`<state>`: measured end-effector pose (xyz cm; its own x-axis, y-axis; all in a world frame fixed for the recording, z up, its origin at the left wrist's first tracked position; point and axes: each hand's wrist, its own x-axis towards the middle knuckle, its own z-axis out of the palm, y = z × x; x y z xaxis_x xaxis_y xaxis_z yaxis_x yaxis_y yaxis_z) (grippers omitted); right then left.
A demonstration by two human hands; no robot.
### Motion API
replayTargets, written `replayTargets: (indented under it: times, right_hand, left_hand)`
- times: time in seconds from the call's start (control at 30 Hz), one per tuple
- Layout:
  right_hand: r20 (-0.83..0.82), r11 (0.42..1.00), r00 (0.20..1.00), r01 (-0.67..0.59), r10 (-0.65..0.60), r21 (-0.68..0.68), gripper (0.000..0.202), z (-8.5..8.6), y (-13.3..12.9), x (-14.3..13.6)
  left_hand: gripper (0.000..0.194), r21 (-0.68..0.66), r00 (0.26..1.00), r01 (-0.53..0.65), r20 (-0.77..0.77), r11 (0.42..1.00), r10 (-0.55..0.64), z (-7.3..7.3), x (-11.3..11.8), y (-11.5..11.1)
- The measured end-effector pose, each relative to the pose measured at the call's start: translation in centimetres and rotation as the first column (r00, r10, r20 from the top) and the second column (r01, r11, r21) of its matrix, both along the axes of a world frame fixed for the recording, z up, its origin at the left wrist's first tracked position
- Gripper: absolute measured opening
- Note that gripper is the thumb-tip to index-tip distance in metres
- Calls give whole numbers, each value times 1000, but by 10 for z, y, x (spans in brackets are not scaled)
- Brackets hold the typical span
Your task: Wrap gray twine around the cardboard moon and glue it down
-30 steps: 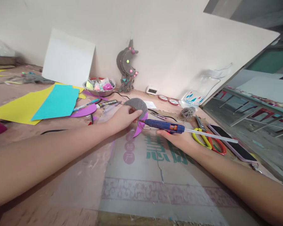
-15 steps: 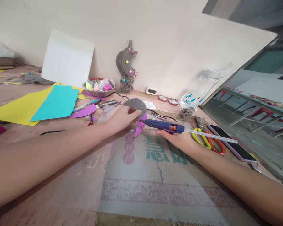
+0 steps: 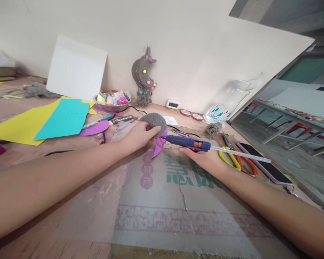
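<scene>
My left hand (image 3: 145,132) pinches a purple crescent (image 3: 159,145) whose upper part is wound with grey yarn (image 3: 155,120). The lower purple tip of the crescent is bare. My right hand (image 3: 198,155) grips a blue hot glue gun (image 3: 187,142), its handle mostly hidden by the fingers. The gun's nozzle points left and meets or nearly meets the crescent at the edge of the yarn; whether it touches I cannot tell. A long clear glue stick (image 3: 240,154) juts from the back of the gun. A printed plastic sheet (image 3: 151,223) lies beneath both hands.
Yellow- and red-handled scissors (image 3: 239,160) and a phone (image 3: 264,163) lie at the right. Behind stand a grey yarn ball (image 3: 214,128), a clear jar (image 3: 226,102), a small clock (image 3: 173,104) and a moon ornament (image 3: 145,73). A bowl (image 3: 112,107) and coloured sheets (image 3: 62,118) are leftward.
Both hands keep nearly the same pose, with the crescent and glue gun held together. The whole view has shifted very slightly.
</scene>
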<state>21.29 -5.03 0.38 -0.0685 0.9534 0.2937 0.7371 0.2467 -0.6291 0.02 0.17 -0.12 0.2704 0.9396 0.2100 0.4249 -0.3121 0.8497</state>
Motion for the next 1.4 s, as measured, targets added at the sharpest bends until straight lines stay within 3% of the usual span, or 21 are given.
replayTargets:
  times: [0.4, 0.7, 1.4]
  right_hand:
    - [21, 997, 997, -72, 72, -18, 32, 1, -2, 0]
    - [-3, 999, 999, 41, -41, 13, 30, 3, -2, -1]
    - [39, 994, 999, 16, -21, 107, 25, -2, 3, 4]
  left_hand:
    - [34, -11, 1000, -2, -7, 1000, 2, 0, 0, 0]
    - [37, -7, 1000, 22, -17, 1000, -22, 1, -1, -1]
    - [35, 11, 998, 53, 31, 999, -54, -4, -1, 3]
